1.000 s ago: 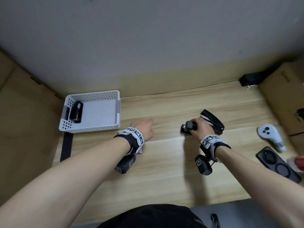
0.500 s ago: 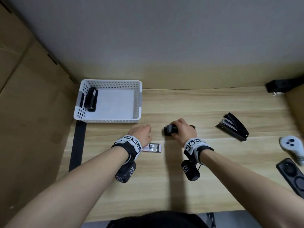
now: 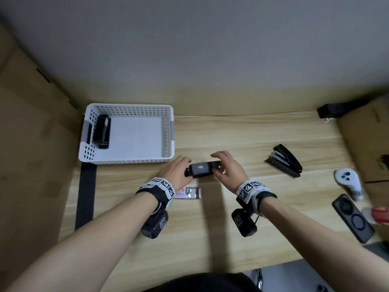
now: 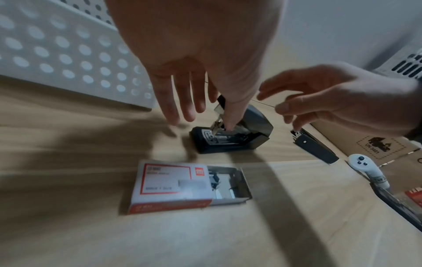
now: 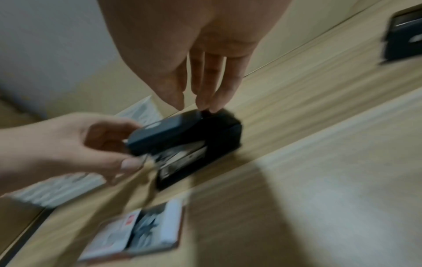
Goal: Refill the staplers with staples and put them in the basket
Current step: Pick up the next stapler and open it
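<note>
A small dark stapler [image 3: 202, 169] stands on the wooden table [image 3: 210, 228] between my hands, its lid slightly raised [image 5: 189, 140]. My left hand [image 3: 186, 167] pinches the lid's front end, thumb underneath [image 5: 128, 164]. My right hand [image 3: 217, 165] has straight fingers; its fingertips [image 5: 205, 107] touch the stapler's rear top. A red-and-white staple box [image 4: 191, 186] lies just in front of the stapler, its tray slid partly out. The white perforated basket [image 3: 168, 131] at the back left holds one black stapler [image 3: 102, 131]. Another black stapler [image 3: 284, 163] lies to the right.
A white controller [image 3: 347, 182], a black phone-like slab [image 3: 353, 218] and a red object [image 3: 379, 213] sit at the right edge. Cardboard boxes [image 3: 368, 133] flank both sides. A black strap [image 3: 85, 192] lies left of the basket. The wall runs behind.
My right hand carried the small stapler left, away from the other black stapler, and set it down near the staple box. My left hand left the box and took the stapler's front.
</note>
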`<state>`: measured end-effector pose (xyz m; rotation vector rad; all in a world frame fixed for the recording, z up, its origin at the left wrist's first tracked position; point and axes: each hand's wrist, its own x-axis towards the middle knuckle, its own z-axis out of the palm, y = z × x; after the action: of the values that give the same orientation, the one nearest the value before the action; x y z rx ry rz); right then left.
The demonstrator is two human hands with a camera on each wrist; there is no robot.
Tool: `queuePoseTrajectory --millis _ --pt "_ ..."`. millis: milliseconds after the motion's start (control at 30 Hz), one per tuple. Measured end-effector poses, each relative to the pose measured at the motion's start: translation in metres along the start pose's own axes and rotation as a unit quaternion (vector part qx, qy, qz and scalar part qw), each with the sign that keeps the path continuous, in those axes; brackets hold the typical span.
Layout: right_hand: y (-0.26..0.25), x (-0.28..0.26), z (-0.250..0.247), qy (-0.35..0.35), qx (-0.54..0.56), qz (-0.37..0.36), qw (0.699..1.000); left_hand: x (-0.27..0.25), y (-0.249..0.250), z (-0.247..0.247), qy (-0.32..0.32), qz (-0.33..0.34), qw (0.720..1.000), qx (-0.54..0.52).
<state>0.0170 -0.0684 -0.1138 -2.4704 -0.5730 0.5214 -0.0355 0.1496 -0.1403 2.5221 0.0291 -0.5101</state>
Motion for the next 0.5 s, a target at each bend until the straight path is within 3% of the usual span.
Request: queuePoseTrajectory --millis 167,367,500 --pt "0.036 -0.004 -0.027 -0.019 -0.039 0.075 0.996 0.014 0.017 -0.003 -0.034 0.032 0.995 0.089" --pt "-0.007 0.023 0.004 -0.097 -0.092 -0.049 0.99 0.015 0.022 -0.005 -0.02 0.014 0.995 0.1" --pt "-0.023 0.032 0.021 -0.088 -0.126 -0.073 0.985 0.013 0.019 -0.004 -0.034 -0.007 0.995 0.097"
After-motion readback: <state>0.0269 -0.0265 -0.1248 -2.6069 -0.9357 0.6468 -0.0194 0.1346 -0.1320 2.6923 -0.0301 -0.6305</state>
